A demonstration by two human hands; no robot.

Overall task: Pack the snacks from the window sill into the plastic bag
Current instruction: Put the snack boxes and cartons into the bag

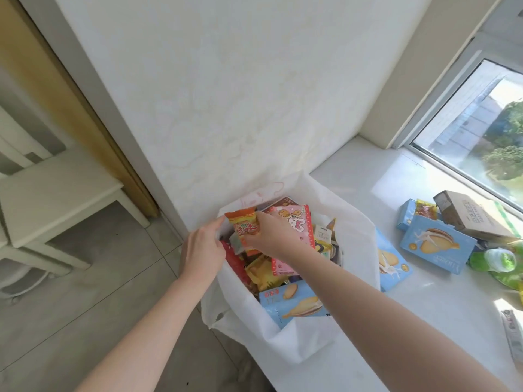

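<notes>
- The window sill (pixel 368 199) carries the snacks not yet packed: blue biscuit boxes (pixel 437 244), a brown carton (pixel 469 216) and a green packet (pixel 501 258).
- The plastic bag (pixel 353 230) stands open at the left end of the sill and is nearly full.
- The left hand (pixel 202 247) pinches the left rim of the bag.
- The right hand (pixel 271 236) has its grip closed on an orange packet (pixel 243 222). The packet's long axis is almost vertical and it is just above the bag mouth, so the way is downward. This hand is also nearer the snacks on the sill.
</notes>
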